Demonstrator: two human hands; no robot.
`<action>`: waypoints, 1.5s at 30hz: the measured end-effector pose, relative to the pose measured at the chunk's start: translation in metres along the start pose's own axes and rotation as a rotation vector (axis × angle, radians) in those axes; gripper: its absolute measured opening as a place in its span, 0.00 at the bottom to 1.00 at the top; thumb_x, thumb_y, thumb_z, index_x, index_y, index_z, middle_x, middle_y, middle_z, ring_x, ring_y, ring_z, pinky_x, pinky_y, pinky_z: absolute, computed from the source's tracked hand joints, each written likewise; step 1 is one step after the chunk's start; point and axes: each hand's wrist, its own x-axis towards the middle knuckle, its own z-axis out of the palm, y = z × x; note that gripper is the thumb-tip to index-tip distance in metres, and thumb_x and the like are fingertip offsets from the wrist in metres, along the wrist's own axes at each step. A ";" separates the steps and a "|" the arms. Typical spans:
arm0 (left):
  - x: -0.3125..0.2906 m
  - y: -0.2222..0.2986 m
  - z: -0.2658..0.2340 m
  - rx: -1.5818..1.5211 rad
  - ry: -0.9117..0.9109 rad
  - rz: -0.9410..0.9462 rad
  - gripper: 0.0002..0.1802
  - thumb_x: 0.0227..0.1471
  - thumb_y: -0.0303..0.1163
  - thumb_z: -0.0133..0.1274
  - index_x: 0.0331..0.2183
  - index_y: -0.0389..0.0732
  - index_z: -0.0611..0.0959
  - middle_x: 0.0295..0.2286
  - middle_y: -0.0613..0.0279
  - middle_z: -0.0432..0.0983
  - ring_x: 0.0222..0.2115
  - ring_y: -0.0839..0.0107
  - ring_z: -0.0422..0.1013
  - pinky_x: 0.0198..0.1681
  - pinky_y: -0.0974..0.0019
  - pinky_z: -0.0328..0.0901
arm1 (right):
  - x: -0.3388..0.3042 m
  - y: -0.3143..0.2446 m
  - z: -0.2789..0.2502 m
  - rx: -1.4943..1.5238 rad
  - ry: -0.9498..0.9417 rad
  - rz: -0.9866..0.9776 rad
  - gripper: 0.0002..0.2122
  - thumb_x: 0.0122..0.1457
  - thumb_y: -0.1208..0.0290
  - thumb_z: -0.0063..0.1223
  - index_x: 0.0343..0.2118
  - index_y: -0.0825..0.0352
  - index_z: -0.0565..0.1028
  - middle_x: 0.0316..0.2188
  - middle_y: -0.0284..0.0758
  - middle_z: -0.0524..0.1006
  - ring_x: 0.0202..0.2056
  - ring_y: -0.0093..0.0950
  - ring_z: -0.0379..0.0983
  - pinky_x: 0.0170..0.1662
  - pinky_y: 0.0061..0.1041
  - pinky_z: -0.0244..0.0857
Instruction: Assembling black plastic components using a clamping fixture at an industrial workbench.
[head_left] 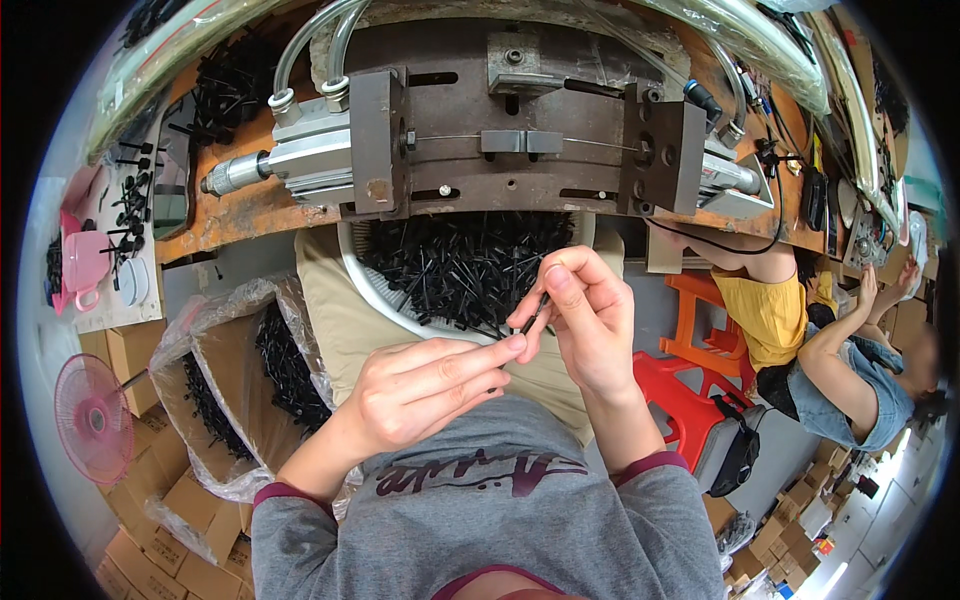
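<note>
My right hand (pixel 592 325) is closed in a pinch on a thin black rod-like part (pixel 537 312), held over the near edge of a white basin (pixel 352 262). Close by, my left hand (pixel 418 392) has its fingers together, the fingertips almost meeting those of the right. Small dark tips show at its lower fingers, but what it holds is mostly hidden. The basin rests on my lap and is heaped with similar thin black parts (pixel 450 265).
Ahead stands a metal clamping machine (pixel 510 185) with air cylinders and hoses on a wooden bench. At left are an open box (pixel 240 370) lined with plastic, holding black parts, and a pink fan (pixel 95 418). Red stools (pixel 680 395) and a seated co-worker (pixel 845 375) are at right.
</note>
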 end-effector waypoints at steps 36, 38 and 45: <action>0.001 0.005 -0.011 -0.024 -0.016 -0.039 0.17 0.32 0.25 0.68 0.31 0.32 0.87 0.43 0.53 0.81 0.33 0.66 0.78 0.33 0.69 0.75 | -0.009 -0.018 0.017 -0.282 -0.030 -0.145 0.05 0.67 0.79 0.44 0.36 0.76 0.70 0.25 0.46 0.80 0.20 0.27 0.78 0.23 0.20 0.71; 0.000 0.006 -0.010 -0.026 -0.016 -0.037 0.17 0.32 0.25 0.68 0.31 0.32 0.86 0.43 0.53 0.81 0.34 0.66 0.78 0.33 0.69 0.75 | -0.010 -0.018 0.017 -0.285 -0.030 -0.146 0.05 0.67 0.79 0.44 0.36 0.76 0.70 0.25 0.46 0.80 0.20 0.27 0.78 0.23 0.20 0.71; 0.001 0.004 -0.011 -0.033 -0.015 -0.026 0.17 0.32 0.25 0.68 0.31 0.31 0.86 0.43 0.52 0.81 0.34 0.65 0.78 0.33 0.68 0.75 | -0.010 -0.020 0.018 -0.300 -0.030 -0.149 0.05 0.67 0.79 0.44 0.36 0.76 0.70 0.25 0.46 0.80 0.20 0.27 0.78 0.23 0.20 0.71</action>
